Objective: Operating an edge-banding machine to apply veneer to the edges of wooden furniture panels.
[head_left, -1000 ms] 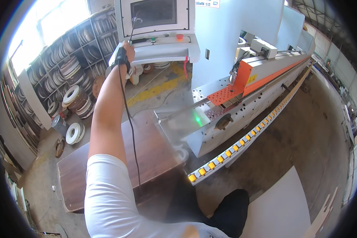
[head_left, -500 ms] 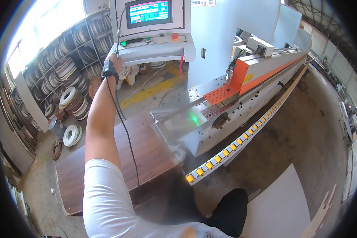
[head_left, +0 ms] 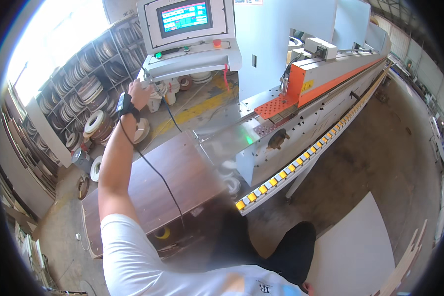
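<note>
shelves [head_left: 79, 98] left, panel [head_left: 187, 32] behind board [head_left: 153, 182]

1. Left hand [head_left: 139, 93]: raised at arm's length, black wrist strap with a cable trailing down, at the lower left corner of the control panel [head_left: 190, 37].
2. Control panel: light grey box, lit colour touchscreen, green and red buttons below.

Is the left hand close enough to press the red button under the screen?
Probably yes: the left hand is raised beside the control panel, and nothing stands between it and the red button, though it must shift right.
</note>
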`<state>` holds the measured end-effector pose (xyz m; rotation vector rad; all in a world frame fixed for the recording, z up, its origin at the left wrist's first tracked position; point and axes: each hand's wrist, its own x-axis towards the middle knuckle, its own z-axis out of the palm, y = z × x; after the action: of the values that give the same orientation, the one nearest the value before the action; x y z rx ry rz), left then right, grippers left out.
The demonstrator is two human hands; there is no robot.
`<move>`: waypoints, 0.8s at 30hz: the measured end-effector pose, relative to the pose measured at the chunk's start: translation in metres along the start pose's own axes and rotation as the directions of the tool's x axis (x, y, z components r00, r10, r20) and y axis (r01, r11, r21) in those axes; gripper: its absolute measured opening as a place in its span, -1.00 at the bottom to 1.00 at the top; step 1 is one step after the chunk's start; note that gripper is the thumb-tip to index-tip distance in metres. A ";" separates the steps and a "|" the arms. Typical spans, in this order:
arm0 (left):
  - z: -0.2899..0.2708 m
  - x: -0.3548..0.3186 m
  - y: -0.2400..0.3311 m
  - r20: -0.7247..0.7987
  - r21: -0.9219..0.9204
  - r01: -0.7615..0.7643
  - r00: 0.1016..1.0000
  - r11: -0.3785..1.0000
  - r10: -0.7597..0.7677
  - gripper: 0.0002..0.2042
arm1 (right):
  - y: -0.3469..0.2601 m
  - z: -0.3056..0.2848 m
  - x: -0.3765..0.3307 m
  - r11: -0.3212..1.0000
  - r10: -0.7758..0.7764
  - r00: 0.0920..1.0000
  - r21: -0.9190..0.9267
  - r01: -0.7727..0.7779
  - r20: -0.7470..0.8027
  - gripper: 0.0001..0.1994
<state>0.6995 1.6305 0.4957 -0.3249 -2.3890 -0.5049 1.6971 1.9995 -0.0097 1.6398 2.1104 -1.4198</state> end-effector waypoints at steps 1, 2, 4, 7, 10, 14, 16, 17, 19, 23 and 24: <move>-0.020 -0.014 0.021 -0.019 -0.111 -0.082 0.997 0.990 0.081 -0.34 | 0.005 -0.002 -0.002 1.000 -0.006 1.000 0.004 0.006 -0.001 -0.62; -0.055 -0.033 0.052 -0.050 -0.215 -0.162 0.987 0.963 0.154 -0.34 | 0.013 -0.003 -0.002 1.000 -0.015 1.000 0.005 0.015 -0.001 -0.63; -0.126 -0.071 0.116 -0.047 -0.409 -0.288 0.954 0.866 0.295 -0.44 | 0.041 -0.005 0.004 0.999 -0.047 0.999 0.014 0.047 0.003 -0.63; -0.236 -0.118 0.184 -0.278 -0.312 -0.678 0.735 0.665 0.619 -0.56 | 0.082 -0.006 0.015 0.993 -0.109 0.994 0.050 0.110 -0.017 -0.64; -0.327 -0.171 0.212 -0.382 -0.491 -0.791 0.572 0.365 0.726 -0.87 | 0.097 -0.002 0.021 0.988 -0.124 0.991 0.089 0.128 -0.041 -0.64; -0.434 -0.227 0.198 -0.191 -0.225 -0.857 0.505 0.463 0.842 -0.76 | -0.006 0.002 0.008 0.992 -0.078 0.996 0.106 0.074 0.033 -0.64; -0.446 -0.237 0.206 -0.108 -0.244 -0.830 0.536 0.501 0.837 -0.77 | -0.044 0.001 -0.006 0.995 -0.009 1.000 0.098 0.008 0.009 -0.65; -0.451 -0.243 0.208 -0.075 -0.253 -0.813 0.557 0.524 0.827 -0.77 | -0.046 0.003 -0.002 0.992 0.002 1.000 0.123 -0.001 -0.015 -0.66; -0.464 -0.251 0.217 -0.014 -0.257 -0.775 0.601 0.578 0.799 -0.78 | -0.036 -0.007 0.000 0.987 0.004 0.999 0.158 0.001 -0.033 -0.67; -0.474 -0.270 0.214 0.068 -0.268 -0.713 0.656 0.648 0.751 -0.79 | -0.007 -0.015 0.018 0.994 -0.113 0.981 -0.023 0.111 -0.156 -0.60; -0.472 -0.272 0.206 0.095 -0.265 -0.694 0.672 0.669 0.735 -0.79 | -0.060 -0.029 -0.007 0.998 0.047 0.999 0.047 -0.046 -0.015 -0.62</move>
<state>1.2408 1.5815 0.7052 -1.4126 -2.1330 -0.3423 1.6637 2.0167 0.0465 1.7109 2.0485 -1.4576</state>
